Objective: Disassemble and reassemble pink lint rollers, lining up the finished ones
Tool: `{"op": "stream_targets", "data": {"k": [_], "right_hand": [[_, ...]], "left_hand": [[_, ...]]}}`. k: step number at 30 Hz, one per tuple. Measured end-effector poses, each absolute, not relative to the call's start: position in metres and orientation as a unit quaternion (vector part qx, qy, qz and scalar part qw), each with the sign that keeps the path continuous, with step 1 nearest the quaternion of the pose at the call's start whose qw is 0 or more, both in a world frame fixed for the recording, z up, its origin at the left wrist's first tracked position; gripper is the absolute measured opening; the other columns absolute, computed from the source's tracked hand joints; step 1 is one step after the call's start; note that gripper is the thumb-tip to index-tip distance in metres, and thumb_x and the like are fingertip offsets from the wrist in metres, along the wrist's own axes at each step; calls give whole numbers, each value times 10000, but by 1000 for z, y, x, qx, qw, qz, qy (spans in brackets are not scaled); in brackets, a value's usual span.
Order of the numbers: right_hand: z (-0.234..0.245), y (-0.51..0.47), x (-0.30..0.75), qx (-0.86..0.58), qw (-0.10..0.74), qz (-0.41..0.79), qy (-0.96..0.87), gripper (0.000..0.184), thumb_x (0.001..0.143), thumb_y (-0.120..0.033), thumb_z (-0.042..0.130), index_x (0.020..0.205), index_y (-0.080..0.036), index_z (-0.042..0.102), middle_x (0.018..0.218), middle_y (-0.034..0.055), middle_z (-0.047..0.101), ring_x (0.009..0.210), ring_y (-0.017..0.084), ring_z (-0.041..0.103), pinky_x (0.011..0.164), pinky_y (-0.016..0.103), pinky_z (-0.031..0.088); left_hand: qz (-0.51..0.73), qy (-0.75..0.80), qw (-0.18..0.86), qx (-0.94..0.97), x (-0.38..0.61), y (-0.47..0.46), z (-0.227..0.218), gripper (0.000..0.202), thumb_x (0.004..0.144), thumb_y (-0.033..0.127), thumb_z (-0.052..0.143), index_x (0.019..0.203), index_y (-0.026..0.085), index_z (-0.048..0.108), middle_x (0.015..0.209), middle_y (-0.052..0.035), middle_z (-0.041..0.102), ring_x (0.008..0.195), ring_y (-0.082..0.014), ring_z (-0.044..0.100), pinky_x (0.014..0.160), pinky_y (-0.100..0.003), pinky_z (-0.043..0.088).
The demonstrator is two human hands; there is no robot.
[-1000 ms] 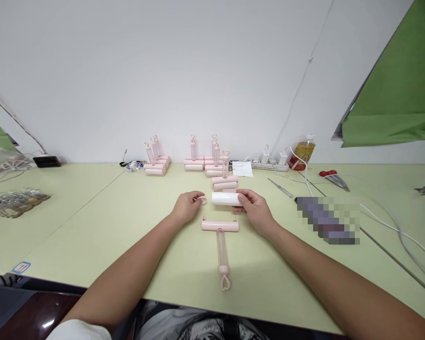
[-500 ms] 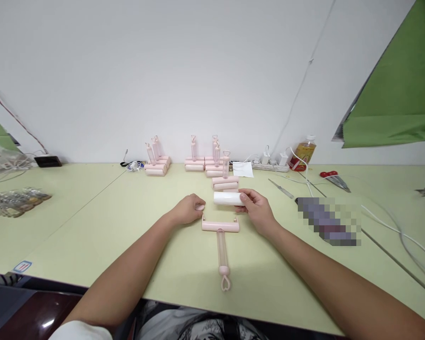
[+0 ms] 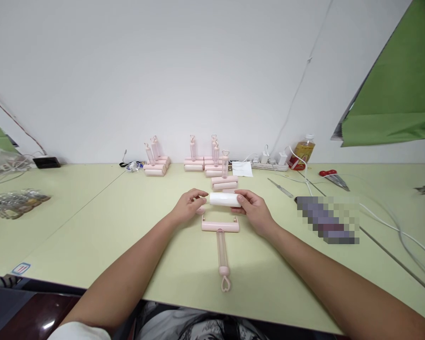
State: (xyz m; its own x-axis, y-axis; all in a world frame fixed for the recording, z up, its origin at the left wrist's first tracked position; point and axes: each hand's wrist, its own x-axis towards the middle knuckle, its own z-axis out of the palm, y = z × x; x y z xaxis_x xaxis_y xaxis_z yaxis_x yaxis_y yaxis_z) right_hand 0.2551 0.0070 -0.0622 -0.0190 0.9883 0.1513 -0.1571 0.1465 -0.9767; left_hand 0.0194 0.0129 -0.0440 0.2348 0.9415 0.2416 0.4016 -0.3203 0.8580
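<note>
A white roll [image 3: 225, 199] hangs just above the table between my two hands. My right hand [image 3: 255, 210] grips its right end with closed fingers. My left hand [image 3: 188, 206] has its fingers pinched at the roll's left end, with a small pink piece [image 3: 200, 211] showing under the fingertips. Right below the roll lies an empty pink roller handle [image 3: 221, 236], its U-shaped holder toward the roll and its heart-tipped grip toward me.
Several finished pink rollers [image 3: 225, 182] stand behind the roll, more [image 3: 156, 165] at the back. A power strip [image 3: 269, 165], bottle [image 3: 302, 153], screwdriver [image 3: 280, 188], red scissors [image 3: 333, 178] and white cables [image 3: 393, 222] sit to the right. Clear packets [image 3: 14, 202] lie far left.
My left hand moved right and closed in on the left end of the white roll; before it rested apart from it. The roll shifted slightly left between both hands.
</note>
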Motion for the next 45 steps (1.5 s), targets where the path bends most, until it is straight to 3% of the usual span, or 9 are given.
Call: {"op": "stream_targets", "data": {"k": [5, 9, 19, 26, 34, 39, 45], "right_hand": [[-58, 3, 253, -409, 541, 548, -489, 281, 727, -354, 716, 957, -193, 705, 961, 41, 674, 842, 189, 662, 753, 369, 623], [-57, 1, 254, -405, 516, 569, -496, 269, 716, -307, 689, 956, -190, 722, 934, 48, 707, 792, 190, 684, 761, 361, 608], [-56, 1, 253, -399, 513, 544, -532, 279, 669, -278, 697, 928, -175, 720, 931, 42, 709, 718, 164, 660, 722, 351, 587], [-55, 0, 252, -403, 505, 516, -562, 294, 665, -227, 651, 948, -168, 700, 820, 24, 707, 675, 150, 634, 691, 325, 562], [-56, 3, 252, -405, 521, 599, -454, 358, 601, -120, 637, 950, -195, 649, 1015, 43, 680, 861, 188, 663, 809, 362, 569], [-67, 13, 260, -475, 509, 547, -465, 377, 603, -79, 602, 963, -191, 611, 1139, 81, 629, 862, 203, 694, 834, 386, 561], [-73, 13, 262, -490, 447, 394, -636, 314, 749, -130, 523, 1043, -198, 612, 1034, 64, 700, 984, 205, 667, 923, 395, 499]], "left_hand": [[412, 443, 380, 699, 26, 10, -47, 300, 768, 448, 628, 817, 153, 643, 811, -21, 588, 664, -124, 540, 614, -248, 452], [425, 452, 405, 672, 26, 13, -50, 331, 757, 480, 624, 807, 153, 608, 690, 15, 549, 601, -109, 492, 575, -239, 414], [446, 449, 396, 665, 29, 14, -53, 286, 762, 440, 617, 807, 157, 617, 718, 8, 557, 630, -115, 495, 595, -241, 409], [454, 439, 375, 679, 28, 15, -53, 250, 767, 413, 617, 792, 164, 629, 800, -10, 562, 702, -131, 522, 643, -252, 420], [478, 459, 362, 655, 31, 13, -50, 261, 777, 426, 615, 780, 166, 615, 704, 12, 544, 623, -116, 480, 581, -243, 391], [515, 480, 295, 646, 25, 19, -51, 237, 808, 401, 580, 783, 165, 593, 675, 17, 536, 623, -118, 484, 594, -243, 400], [509, 486, 119, 700, 15, 28, -51, 134, 869, 285, 509, 852, 197, 609, 966, -51, 614, 890, -174, 577, 736, -291, 475]]}}
